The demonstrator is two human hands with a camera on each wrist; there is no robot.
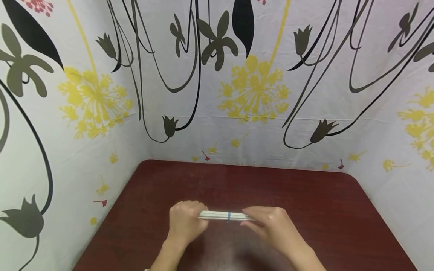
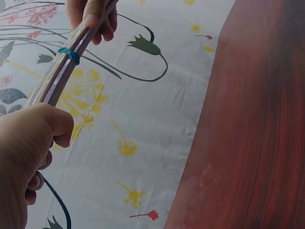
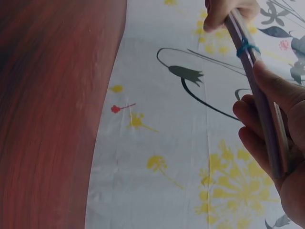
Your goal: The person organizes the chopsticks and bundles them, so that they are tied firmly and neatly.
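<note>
A bundle of slim pale sticks [image 1: 217,215] is held level above the table, bound near its middle by a blue band [image 1: 228,216]. What kind of sticks they are, I cannot tell. My left hand [image 1: 187,221] grips one end with its fingers curled round it; that end is hidden in the fist. Toward the other end, my right hand [image 1: 271,226] pinches the bundle between thumb and fingers. In the right wrist view the bundle [image 3: 259,100] runs across the palm, its near end showing by the heel of the hand. The blue band [image 2: 69,54] sits between both hands.
Below the hands spreads a dark red-brown wooden table [image 1: 162,184] with rounded far corners. White cloth [image 1: 210,101] printed with flowers and stems hangs behind the table and along its left and right sides.
</note>
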